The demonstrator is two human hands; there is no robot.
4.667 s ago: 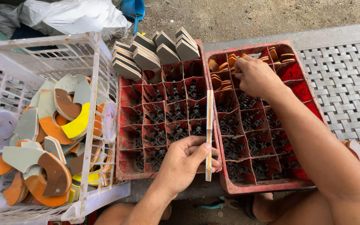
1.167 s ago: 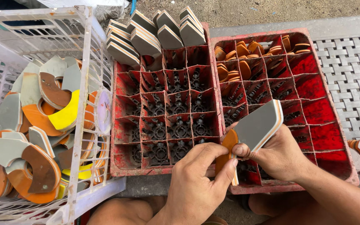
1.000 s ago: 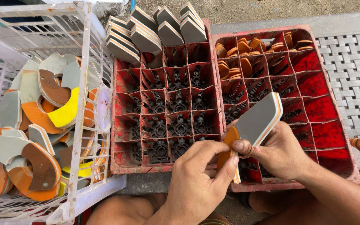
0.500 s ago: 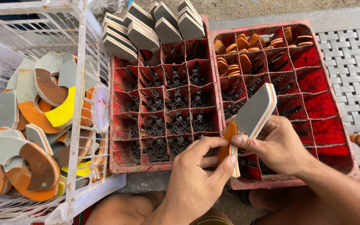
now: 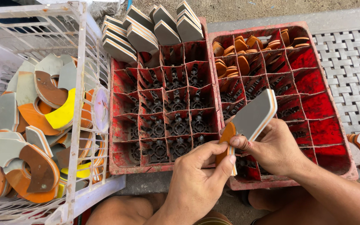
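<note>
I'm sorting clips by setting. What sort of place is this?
Probably a small outdoor workshop sorting foam cut-offs: red divided crates stand on bare ground, a white basket holds curved offcuts, and both hands hold a grey layered piece.

Outdoor, ground-level workshop for small cut parts. Two red compartment crates (image 5: 163, 162) sit on bare concrete and dirt, sorted with grey layered wedges (image 5: 140, 35) and orange pieces (image 5: 242, 64). A white plastic basket (image 5: 80, 83) of curved offcuts (image 5: 42, 121) adjoins; a woven mat (image 5: 351, 62) lies nearby.
</note>
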